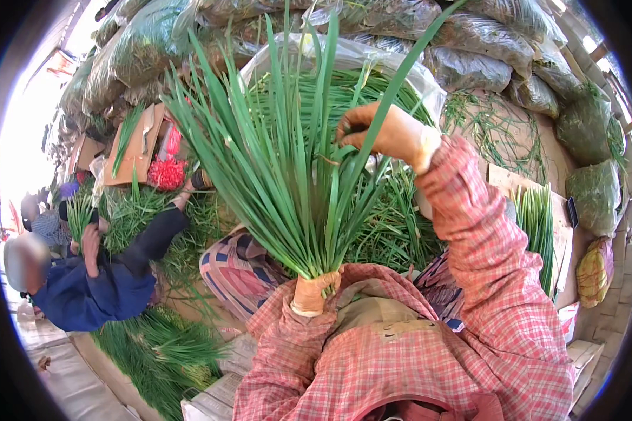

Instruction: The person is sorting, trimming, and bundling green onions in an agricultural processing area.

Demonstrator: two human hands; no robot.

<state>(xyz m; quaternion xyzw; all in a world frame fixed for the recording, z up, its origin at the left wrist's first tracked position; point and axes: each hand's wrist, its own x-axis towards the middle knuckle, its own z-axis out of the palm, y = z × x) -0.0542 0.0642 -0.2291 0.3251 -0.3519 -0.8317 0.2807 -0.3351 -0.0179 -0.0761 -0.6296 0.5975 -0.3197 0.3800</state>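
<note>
My left hand (316, 291), in a tan glove, is wrapped round the base of a bunch of garlic chives (281, 189). Its long flat green leaves fan upward and away from me. At the right side of the fan is my right hand (393, 137), also gloved, with its fingers curled in close against the leaves. Whatever lies between those fingertips is too small to make out. Behind the bunch, an opened clear plastic bag (428, 84) holds more long green leaves. Loose leaves (400, 224) lie in a heap before my lap.
Filled plastic sacks (484, 45) are stacked along the back and right. At left sits a co-worker in blue (105, 298), holding a small bunch (79, 214). Red string (167, 173) lies by cardboard (137, 147). More greens (168, 351) are piled lower left; a bundle (536, 231) stands at right.
</note>
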